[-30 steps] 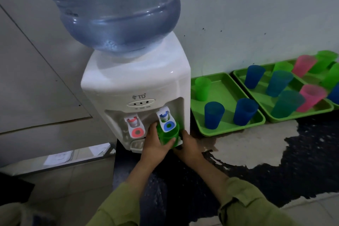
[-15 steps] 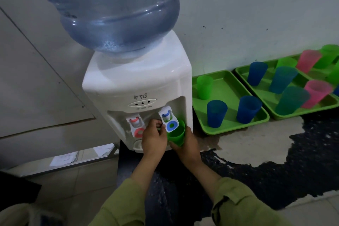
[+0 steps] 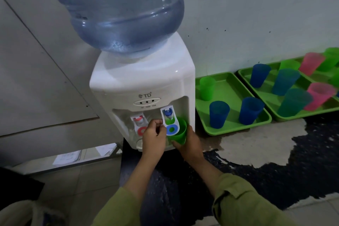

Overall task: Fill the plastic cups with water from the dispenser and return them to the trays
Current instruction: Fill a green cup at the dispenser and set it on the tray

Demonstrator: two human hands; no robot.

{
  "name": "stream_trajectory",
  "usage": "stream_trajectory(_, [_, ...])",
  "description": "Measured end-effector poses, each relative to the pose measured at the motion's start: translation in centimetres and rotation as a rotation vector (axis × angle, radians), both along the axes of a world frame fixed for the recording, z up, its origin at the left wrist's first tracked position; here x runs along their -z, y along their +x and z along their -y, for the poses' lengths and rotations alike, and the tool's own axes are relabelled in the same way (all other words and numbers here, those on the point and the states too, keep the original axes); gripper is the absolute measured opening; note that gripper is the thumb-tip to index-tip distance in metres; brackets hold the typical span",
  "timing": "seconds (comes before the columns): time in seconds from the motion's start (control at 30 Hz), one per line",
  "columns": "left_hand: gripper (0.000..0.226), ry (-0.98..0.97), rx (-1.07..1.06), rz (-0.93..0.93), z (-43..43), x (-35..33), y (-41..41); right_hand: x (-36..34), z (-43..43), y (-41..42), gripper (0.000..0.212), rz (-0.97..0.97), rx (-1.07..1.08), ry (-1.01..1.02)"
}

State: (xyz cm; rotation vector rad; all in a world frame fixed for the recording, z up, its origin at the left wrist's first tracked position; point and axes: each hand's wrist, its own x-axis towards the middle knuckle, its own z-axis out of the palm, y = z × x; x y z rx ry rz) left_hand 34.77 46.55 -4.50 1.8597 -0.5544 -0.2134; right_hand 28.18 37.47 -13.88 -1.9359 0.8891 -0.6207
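A white water dispenser (image 3: pixel 146 82) carries a big blue bottle (image 3: pixel 121 9). My right hand (image 3: pixel 190 143) grips a green cup (image 3: pixel 178 133) and holds it up behind the blue tap lever (image 3: pixel 169 122). My left hand (image 3: pixel 154 138) is beside that lever with curled fingers, its fingertips at the lever's left edge. A red tap lever (image 3: pixel 140 124) sits further left. To the right, a green tray (image 3: pixel 233 95) holds one green cup (image 3: pixel 207 88) and two blue cups (image 3: pixel 219 113). A second green tray (image 3: pixel 260 88) holds several blue, teal, pink and green cups.
The trays lie on a counter (image 3: pixel 256 143) with worn black and pale patches, against a pale wall. Papers (image 3: pixel 67 157) lie on a low shelf at the left. Tiled floor shows below.
The green cup has risen and shifted right, up behind the blue lever. My left hand let go of the cup and moved up to the lever's left side.
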Motion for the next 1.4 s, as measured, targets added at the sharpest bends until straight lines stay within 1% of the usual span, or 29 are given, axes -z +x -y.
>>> stream_trajectory(0.1, [0.016, -0.022, -0.011, -0.074, 0.1, -0.7, 0.2, 0.1, 0.1, 0.2, 0.074, -0.004, -0.01, -0.005])
stream_trajectory(0.17, [0.023, -0.024, -0.022, -0.161, 0.3, -1.1, 0.8, 0.2, 0.1, 0.2, 0.073, -0.002, -0.013, -0.014])
stream_trajectory(0.23, [0.028, -0.019, -0.025, -0.205, 0.4, -1.4, 1.3, 0.0, 0.2, 0.2, 0.071, 0.003, -0.014, -0.008])
stream_trajectory(0.47, [0.03, 0.067, -0.003, -0.149, 0.0, -2.4, 1.9, -0.1, 0.3, 0.1, 0.07, 0.003, -0.02, 0.01])
stream_trajectory(0.57, [0.026, 0.078, 0.006, -0.149, -0.1, -2.5, 2.1, -0.1, 0.4, 0.1, 0.069, 0.004, -0.023, 0.001])
stream_trajectory(0.67, [0.019, 0.066, 0.005, -0.135, -0.3, -2.4, 2.3, -0.2, 0.4, 0.0, 0.068, -0.004, -0.033, -0.014])
stream_trajectory(0.97, [0.014, 0.034, 0.015, -0.108, -0.9, -2.3, 2.5, -0.5, 0.6, -0.3, 0.069, -0.004, -0.079, -0.04])
stream_trajectory(1.4, [0.012, -0.012, 0.034, -0.147, -1.3, -2.9, 1.9, -0.9, 0.6, -0.5, 0.068, -0.023, -0.098, -0.039])
